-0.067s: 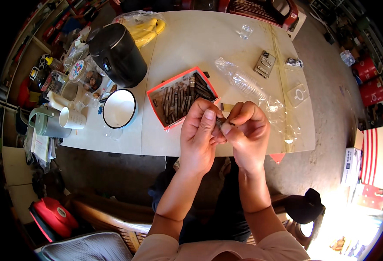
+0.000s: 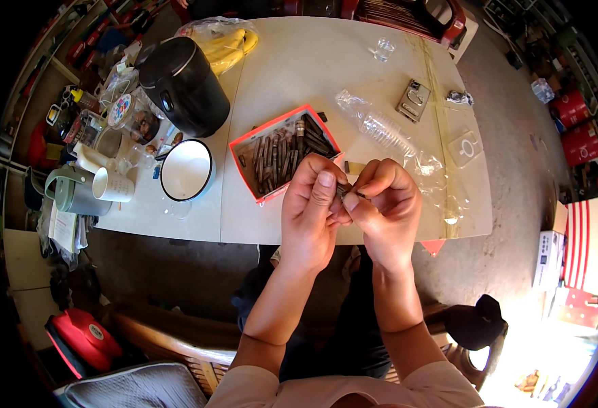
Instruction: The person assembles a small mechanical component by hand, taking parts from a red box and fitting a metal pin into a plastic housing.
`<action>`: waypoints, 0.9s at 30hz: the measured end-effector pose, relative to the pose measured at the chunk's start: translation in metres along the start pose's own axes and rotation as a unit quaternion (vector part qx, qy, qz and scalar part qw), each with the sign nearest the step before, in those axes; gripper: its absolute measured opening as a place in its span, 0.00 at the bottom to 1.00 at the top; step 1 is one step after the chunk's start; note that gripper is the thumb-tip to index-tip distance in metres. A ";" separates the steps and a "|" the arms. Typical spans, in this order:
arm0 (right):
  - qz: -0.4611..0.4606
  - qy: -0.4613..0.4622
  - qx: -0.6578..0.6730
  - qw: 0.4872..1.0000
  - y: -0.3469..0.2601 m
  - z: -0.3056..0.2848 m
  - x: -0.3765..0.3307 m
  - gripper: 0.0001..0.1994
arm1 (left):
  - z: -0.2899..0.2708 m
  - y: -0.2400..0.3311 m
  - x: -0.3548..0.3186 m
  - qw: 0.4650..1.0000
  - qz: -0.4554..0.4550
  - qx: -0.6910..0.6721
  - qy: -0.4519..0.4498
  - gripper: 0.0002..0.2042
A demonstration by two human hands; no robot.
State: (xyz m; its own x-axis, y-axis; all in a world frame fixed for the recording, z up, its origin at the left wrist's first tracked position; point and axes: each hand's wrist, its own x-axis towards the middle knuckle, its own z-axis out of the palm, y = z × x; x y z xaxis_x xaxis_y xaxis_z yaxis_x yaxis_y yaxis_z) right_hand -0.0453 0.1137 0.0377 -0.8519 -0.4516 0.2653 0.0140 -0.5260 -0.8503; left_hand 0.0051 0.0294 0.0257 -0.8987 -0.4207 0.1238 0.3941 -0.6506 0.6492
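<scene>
The left hand (image 2: 312, 200) and right hand (image 2: 390, 211) meet over the near edge of the table (image 2: 299, 54), both closed at the fingertips on a small dark piece (image 2: 344, 191) pinched between them; the fingers cover most of it, so its full shape cannot be told. Just beyond the left hand lies an open box (image 2: 269, 124) with an orange-red rim, holding many slim dark pieces (image 2: 275, 160) laid mostly side by side. The left fingers come in front of the box's near right corner — whether they touch it, I cannot tell. Beyond the right hand, clear plastic packaging (image 2: 384, 132) sprawls across the table, taking up much of the space on that side, with a flat metal plate (image 2: 414, 100), a crumpled silvery scrap (image 2: 459, 97) and a clear tag with a white ring (image 2: 465, 148) near it. A small clear glass (image 2: 384, 49) stands toward the far edge. The left side is the crowded one: a big black appliance (image 2: 190, 88) stands beside bagged bananas (image 2: 229, 51), with a dark-rimmed white bowl (image 2: 184, 170) nearer the person — and past that a white cup (image 2: 114, 185), a grey-green jug (image 2: 78, 194) and a jumble of jars.
</scene>
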 end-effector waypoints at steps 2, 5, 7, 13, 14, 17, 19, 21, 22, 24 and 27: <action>0.001 0.012 0.017 1.000 0.003 0.000 0.000 0.10 | 0.000 0.001 0.000 1.000 -0.003 -0.015 -0.007 0.12; 0.004 0.032 0.058 0.998 0.006 -0.002 0.002 0.10 | 0.000 0.001 -0.001 0.999 0.000 -0.038 -0.021 0.12; -0.009 0.019 0.032 0.999 0.006 -0.003 0.002 0.10 | -0.001 0.001 -0.002 0.999 -0.005 -0.041 -0.020 0.13; -0.010 0.021 0.050 0.999 0.004 0.001 -0.002 0.10 | 0.004 0.005 -0.001 0.999 -0.020 -0.038 -0.001 0.12; -0.013 0.028 0.047 0.998 0.004 0.001 -0.001 0.10 | 0.003 0.004 -0.001 0.999 -0.015 -0.031 -0.002 0.12; -0.025 -0.015 0.024 0.999 0.005 0.003 -0.001 0.10 | -0.004 0.002 -0.002 1.000 -0.005 -0.025 -0.005 0.12; -0.033 -0.005 0.017 0.999 0.006 0.003 -0.002 0.10 | -0.002 0.003 -0.002 0.999 -0.006 -0.034 -0.007 0.12; -0.034 0.010 0.022 0.999 0.009 0.001 -0.003 0.10 | 0.000 0.004 -0.002 0.999 -0.008 -0.034 -0.003 0.13; -0.031 0.021 0.030 0.999 0.011 -0.001 -0.003 0.10 | 0.002 0.005 -0.003 0.999 -0.010 -0.031 0.003 0.13; -0.023 0.019 0.031 0.999 0.010 0.000 -0.003 0.10 | 0.000 0.004 -0.003 1.000 -0.008 -0.024 0.008 0.13; -0.015 -0.005 0.011 1.000 0.007 0.005 -0.004 0.10 | -0.007 0.002 -0.002 1.000 -0.003 -0.017 0.007 0.13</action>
State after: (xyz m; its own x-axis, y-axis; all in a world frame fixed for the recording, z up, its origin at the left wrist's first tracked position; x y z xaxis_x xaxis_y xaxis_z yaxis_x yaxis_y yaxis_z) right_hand -0.0394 0.1077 0.0327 -0.8473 -0.4416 0.2950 0.0003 -0.5559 -0.8313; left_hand 0.0093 0.0249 0.0217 -0.8982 -0.4258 0.1088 0.3952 -0.6742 0.6239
